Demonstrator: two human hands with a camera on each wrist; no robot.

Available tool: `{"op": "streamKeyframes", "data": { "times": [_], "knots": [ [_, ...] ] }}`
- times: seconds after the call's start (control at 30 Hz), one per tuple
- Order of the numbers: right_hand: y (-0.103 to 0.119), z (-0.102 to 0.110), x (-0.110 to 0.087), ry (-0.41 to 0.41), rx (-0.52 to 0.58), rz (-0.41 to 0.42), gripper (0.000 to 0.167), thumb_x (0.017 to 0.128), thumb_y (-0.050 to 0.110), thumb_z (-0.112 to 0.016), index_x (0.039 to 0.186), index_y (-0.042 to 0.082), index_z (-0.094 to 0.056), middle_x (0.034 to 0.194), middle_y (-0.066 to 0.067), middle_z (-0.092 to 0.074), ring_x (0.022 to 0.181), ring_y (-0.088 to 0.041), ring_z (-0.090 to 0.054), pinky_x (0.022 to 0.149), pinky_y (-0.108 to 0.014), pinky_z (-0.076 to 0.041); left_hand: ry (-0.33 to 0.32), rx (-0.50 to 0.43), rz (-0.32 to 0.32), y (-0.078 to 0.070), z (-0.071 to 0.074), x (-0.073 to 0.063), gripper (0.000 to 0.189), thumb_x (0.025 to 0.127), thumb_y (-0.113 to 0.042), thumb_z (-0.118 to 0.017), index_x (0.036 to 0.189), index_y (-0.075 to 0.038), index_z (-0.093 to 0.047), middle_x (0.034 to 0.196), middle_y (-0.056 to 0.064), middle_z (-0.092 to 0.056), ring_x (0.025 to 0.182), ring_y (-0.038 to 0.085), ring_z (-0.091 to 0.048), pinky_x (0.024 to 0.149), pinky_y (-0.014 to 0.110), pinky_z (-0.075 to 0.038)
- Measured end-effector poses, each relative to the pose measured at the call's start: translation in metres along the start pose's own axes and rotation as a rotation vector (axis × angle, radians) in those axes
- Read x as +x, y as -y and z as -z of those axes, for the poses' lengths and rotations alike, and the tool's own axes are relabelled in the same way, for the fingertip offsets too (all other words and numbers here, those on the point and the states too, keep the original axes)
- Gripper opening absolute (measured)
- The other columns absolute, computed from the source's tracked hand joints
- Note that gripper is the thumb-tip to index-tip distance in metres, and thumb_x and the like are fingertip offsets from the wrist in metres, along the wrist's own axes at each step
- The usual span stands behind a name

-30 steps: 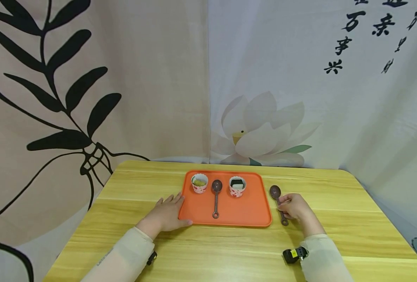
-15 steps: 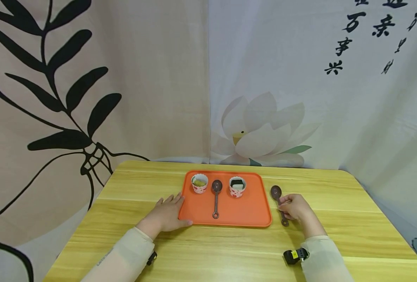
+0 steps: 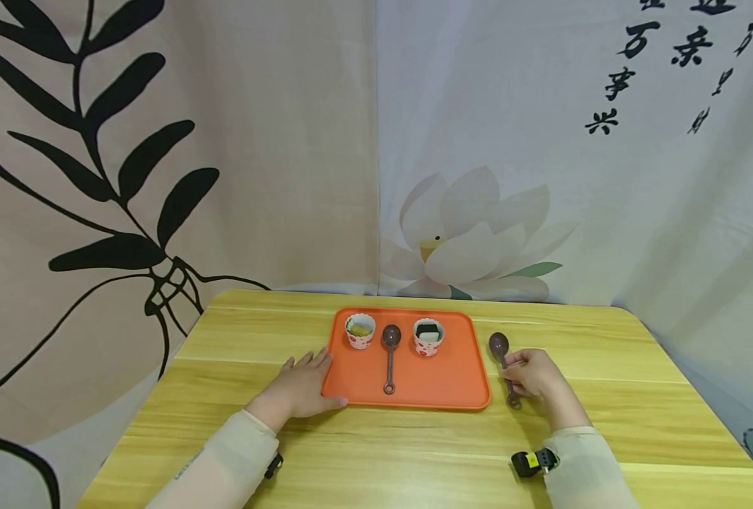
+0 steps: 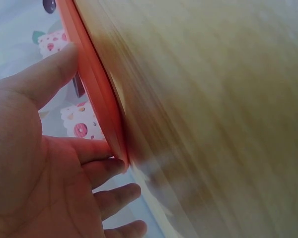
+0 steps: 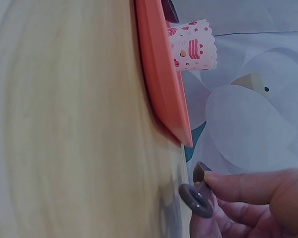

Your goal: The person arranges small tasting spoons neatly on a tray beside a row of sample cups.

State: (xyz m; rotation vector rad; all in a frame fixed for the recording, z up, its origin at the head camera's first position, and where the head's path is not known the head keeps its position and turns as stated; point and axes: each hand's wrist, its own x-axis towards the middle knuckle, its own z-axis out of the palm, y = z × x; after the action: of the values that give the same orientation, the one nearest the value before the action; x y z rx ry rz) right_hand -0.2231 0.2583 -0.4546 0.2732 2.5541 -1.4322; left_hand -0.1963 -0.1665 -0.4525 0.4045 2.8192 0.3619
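Observation:
An orange tray lies on the table, and my left hand rests at its left edge with fingers spread and thumb by the front corner. In the left wrist view, the left hand's fingertips touch the tray's rim. To the right of the tray, my right hand pinches a brown spoon by its handle, bowl pointing away. The right wrist view shows thumb and fingers on that handle, with its ring end nearest the camera. Another brown spoon lies on the tray between two patterned paper cups.
The left paper cup holds something yellowish; the right paper cup holds dark and white pieces. The wooden table ends at a printed curtain behind the tray. A black wrist device hangs by the right sleeve.
The spoon in the right hand has shifted very slightly, its bowl a little farther from the person. The left hand and the tray have stayed in place.

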Motion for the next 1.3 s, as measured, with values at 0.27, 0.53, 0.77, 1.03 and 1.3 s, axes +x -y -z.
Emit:
{"op": "streamKeyframes", "data": {
  "times": [0.27,0.53,0.77,1.03,1.3],
  "knots": [
    [0.003,0.0,0.0,-0.004,-0.001,0.008,0.023,0.093,-0.004,-0.064,0.113,-0.014,-0.058,0.09,-0.014,-0.065,0.069,-0.016,-0.06,0.06,-0.028,-0.055,-0.007,0.0,-0.007,0.0,0.0,0.0,0.095,0.088,-0.059,-0.068,0.154,0.002,-0.035,0.161,0.017,-0.029,0.146,0.045,-0.026,0.116,0.065,-0.018],
    [0.01,0.0,-0.004,0.003,0.004,0.025,0.023,0.095,-0.004,-0.063,0.114,-0.014,-0.057,0.091,-0.015,-0.065,0.069,-0.017,-0.06,0.059,-0.027,-0.054,-0.006,-0.007,-0.005,-0.002,0.002,-0.001,0.094,0.088,-0.057,-0.069,0.154,0.002,-0.035,0.161,0.017,-0.029,0.147,0.045,-0.025,0.116,0.064,-0.017],
    [0.017,-0.002,-0.006,-0.005,0.006,0.034,0.022,0.095,-0.004,-0.062,0.113,-0.014,-0.057,0.09,-0.017,-0.066,0.067,-0.016,-0.059,0.058,-0.027,-0.054,-0.008,0.001,0.002,-0.002,0.002,0.0,0.095,0.088,-0.058,-0.068,0.154,0.002,-0.035,0.162,0.017,-0.029,0.147,0.044,-0.025,0.116,0.064,-0.017],
    [0.025,-0.007,-0.006,-0.001,0.024,0.042,0.023,0.094,-0.004,-0.062,0.114,-0.015,-0.057,0.091,-0.017,-0.066,0.065,-0.015,-0.059,0.058,-0.027,-0.054,-0.002,0.006,0.001,-0.002,0.002,0.0,0.095,0.088,-0.058,-0.068,0.154,0.002,-0.034,0.162,0.017,-0.028,0.147,0.044,-0.025,0.116,0.064,-0.017],
    [0.033,-0.012,-0.005,-0.001,0.05,0.06,0.025,0.093,-0.005,-0.064,0.114,-0.016,-0.057,0.09,-0.016,-0.067,0.064,-0.013,-0.057,0.056,-0.026,-0.054,-0.003,0.001,0.001,-0.001,0.001,-0.001,0.095,0.088,-0.058,-0.068,0.154,0.001,-0.035,0.161,0.017,-0.029,0.147,0.044,-0.025,0.116,0.064,-0.017]
  ]
}}
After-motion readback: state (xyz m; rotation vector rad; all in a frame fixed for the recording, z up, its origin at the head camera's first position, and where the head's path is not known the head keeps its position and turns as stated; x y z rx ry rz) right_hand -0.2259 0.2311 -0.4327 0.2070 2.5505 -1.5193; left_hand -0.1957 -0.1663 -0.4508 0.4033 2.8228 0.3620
